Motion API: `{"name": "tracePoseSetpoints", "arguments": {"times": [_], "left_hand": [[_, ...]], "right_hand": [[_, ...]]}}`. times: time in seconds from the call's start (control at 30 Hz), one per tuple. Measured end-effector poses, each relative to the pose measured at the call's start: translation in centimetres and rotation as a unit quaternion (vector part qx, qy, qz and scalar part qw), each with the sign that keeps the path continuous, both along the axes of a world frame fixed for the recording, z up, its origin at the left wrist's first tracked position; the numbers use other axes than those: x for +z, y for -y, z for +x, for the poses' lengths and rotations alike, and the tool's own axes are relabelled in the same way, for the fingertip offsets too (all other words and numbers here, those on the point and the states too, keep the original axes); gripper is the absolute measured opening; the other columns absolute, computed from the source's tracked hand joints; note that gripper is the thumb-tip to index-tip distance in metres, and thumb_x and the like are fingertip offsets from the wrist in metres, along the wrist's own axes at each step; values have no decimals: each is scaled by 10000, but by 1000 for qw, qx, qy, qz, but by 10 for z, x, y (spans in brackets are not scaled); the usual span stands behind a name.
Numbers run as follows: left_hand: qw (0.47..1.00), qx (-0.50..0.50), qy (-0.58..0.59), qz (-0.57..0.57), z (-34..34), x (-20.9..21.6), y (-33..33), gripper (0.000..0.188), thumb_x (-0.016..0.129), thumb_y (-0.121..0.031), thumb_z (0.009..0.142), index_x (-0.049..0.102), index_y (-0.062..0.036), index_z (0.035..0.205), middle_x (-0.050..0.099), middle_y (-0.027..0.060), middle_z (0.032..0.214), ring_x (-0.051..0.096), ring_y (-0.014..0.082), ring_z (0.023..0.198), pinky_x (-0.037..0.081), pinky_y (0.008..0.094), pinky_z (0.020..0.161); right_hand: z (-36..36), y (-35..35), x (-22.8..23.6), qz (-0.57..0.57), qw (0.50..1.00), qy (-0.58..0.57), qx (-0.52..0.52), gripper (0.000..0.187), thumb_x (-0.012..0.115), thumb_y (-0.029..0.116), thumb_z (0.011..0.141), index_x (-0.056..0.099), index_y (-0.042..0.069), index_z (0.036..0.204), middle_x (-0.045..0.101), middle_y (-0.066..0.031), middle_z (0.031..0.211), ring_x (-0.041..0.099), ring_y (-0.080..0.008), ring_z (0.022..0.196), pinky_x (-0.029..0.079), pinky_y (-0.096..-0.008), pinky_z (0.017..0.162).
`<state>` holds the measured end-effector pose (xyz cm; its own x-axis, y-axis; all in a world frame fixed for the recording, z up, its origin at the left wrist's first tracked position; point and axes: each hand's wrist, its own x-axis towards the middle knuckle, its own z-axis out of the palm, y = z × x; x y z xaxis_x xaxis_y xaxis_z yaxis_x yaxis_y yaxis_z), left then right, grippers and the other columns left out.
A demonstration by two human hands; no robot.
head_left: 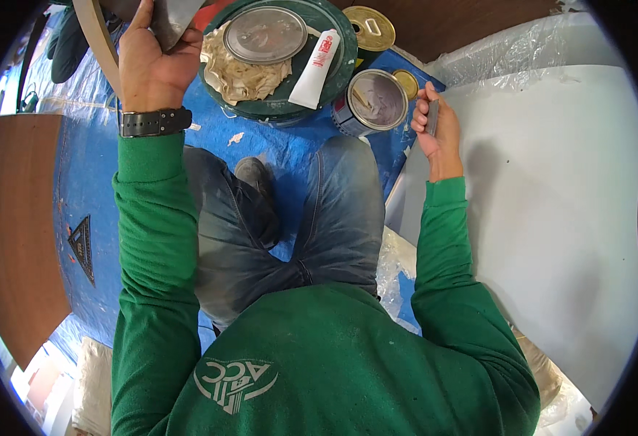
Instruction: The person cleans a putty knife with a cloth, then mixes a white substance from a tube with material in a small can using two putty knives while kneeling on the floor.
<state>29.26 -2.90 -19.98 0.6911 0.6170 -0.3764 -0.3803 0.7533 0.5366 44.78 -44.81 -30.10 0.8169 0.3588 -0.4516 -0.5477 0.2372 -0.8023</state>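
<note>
My left hand (159, 69), palm up at the upper left, grips a flat grey metal plate (176, 20) that looks like a filler spreader; the frame's top edge cuts it off. At the right, my right hand (444, 131) is closed around a thin, narrow grey strip (433, 116), perhaps a scraper seen edge-on. Just left of this hand stands an open tin (388, 102) of greyish paste with a stick inside. A dark green round lid (340, 54) carries a white tube (315, 69) with red print, a crumpled stained cloth (235, 76) and a silver tin lid (266, 35).
A gold-topped can (370, 29) stands behind the tin, with a small yellow cap (406, 81) beside it. Blue sheeting (261, 134) covers the floor. To the right is a large white panel (551, 182); to the left, a brown board (21, 218) and a black triangular square (81, 247).
</note>
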Motion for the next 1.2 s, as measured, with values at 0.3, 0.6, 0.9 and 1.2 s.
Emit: {"name": "tracePoseSetpoints", "arguments": {"times": [0.3, 0.6, 0.9, 1.2], "left_hand": [[998, -41, 54, -9, -23, 5, -3, 148, 627, -230, 998, 628, -86, 963, 674, 65, 859, 559, 201, 697, 402, 322, 604], [998, -46, 38, -1, -49, 8, -21, 180, 637, -235, 986, 626, -66, 924, 620, 62, 808, 509, 187, 692, 396, 304, 596], [999, -11, -1, 45, -36, 3, -10, 160, 624, -277, 998, 640, -119, 1020, 703, 23, 880, 610, 175, 702, 399, 310, 586], [989, 137, -19, 42, -11, 0, 20, 246, 535, -251, 1034, 626, -69, 1173, 692, 61, 1160, 688, 256, 1037, 572, 463, 917]], "right_hand": [[-22, 11, -41, -76, 996, 5, -40, 132, 714, 132, 898, 666, 55, 996, 533, 21, 690, 460, -82, 533, 318, -236, 448], [-23, -2, -80, -159, 985, 67, -19, 188, 731, 140, 889, 731, -3, 1011, 663, 0, 795, 569, -81, 689, 429, -222, 604], [-20, -133, 8, -237, 803, 530, 136, 181, 757, 190, 836, 759, 72, 974, 705, -81, 798, 657, -186, 691, 514, -317, 640], [-28, -226, 2, -351, 447, 764, 305, 103, 595, 154, 862, 648, 99, 792, 613, -95, 870, 692, -321, 735, 563, -449, 617]]}}
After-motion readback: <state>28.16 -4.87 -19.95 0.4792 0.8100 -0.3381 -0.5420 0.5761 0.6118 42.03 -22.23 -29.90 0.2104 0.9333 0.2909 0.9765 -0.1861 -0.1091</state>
